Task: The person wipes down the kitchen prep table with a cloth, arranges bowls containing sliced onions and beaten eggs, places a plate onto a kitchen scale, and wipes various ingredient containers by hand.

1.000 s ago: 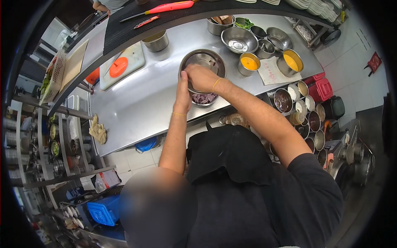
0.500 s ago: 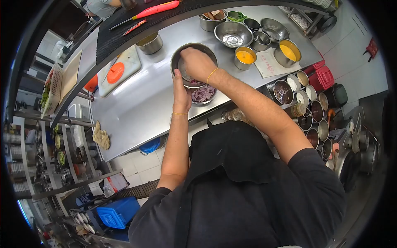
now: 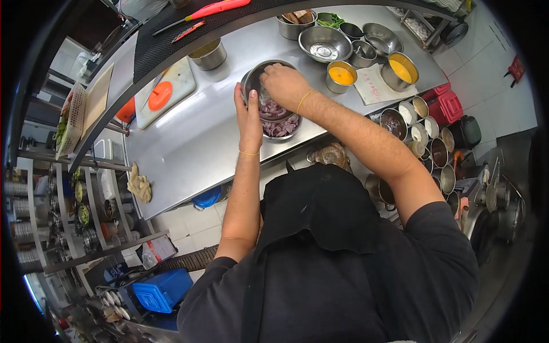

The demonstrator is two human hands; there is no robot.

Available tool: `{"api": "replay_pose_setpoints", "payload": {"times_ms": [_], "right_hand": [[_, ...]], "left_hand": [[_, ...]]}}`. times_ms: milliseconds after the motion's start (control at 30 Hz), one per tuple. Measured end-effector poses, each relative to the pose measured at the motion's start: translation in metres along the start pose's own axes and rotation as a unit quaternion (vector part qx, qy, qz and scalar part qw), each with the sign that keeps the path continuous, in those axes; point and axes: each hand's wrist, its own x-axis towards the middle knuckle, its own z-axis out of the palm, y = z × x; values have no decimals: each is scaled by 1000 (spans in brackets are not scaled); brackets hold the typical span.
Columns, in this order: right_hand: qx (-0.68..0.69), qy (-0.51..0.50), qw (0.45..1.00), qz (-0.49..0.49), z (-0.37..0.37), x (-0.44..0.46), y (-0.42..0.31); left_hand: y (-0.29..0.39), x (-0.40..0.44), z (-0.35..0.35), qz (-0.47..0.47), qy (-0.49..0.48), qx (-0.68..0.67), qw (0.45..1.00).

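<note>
A deep metal bowl [image 3: 255, 78] is tilted toward me over a second metal bowl [image 3: 287, 138]. Sliced red onion [image 3: 279, 127] fills the lower bowl, and more onion lies inside the lip of the tilted one. My left hand [image 3: 248, 111] grips the tilted bowl's left side, thumb up along the wall. Inside the same bowl is my right hand [image 3: 284, 88], its fingers curled down near the onion; what they hold, if anything, is hidden.
A cutting board [image 3: 177, 94] with an orange lid [image 3: 160, 96] and a metal pot [image 3: 209, 56] stand to the left. At right are pots of yellow liquid [image 3: 341, 75], a cloth [image 3: 373, 87] and several metal bowls [image 3: 325, 44]. A shelf [image 3: 171, 31] overhangs the back.
The bowl has tipped further toward me, with more onion showing at its lip. My right hand has shifted right and slightly down inside it.
</note>
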Motion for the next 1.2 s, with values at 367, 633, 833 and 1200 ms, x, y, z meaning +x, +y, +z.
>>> {"api": "replay_pose_setpoints", "payload": {"times_ms": [367,633,833,1200], "right_hand": [[96,26,991,94,4,-9,-13],[174,-59,982,42,23,-17,-16],[-29,-43,998,32,-6,1,5],[304,-112,933,157,34,-1,-9]], "left_hand": [[-3,1,5,138,23,29,990],[-8,2,12,176,27,74,981],[2,7,10,193,33,186,963],[-19,20,-3,215,-5,71,974]]}}
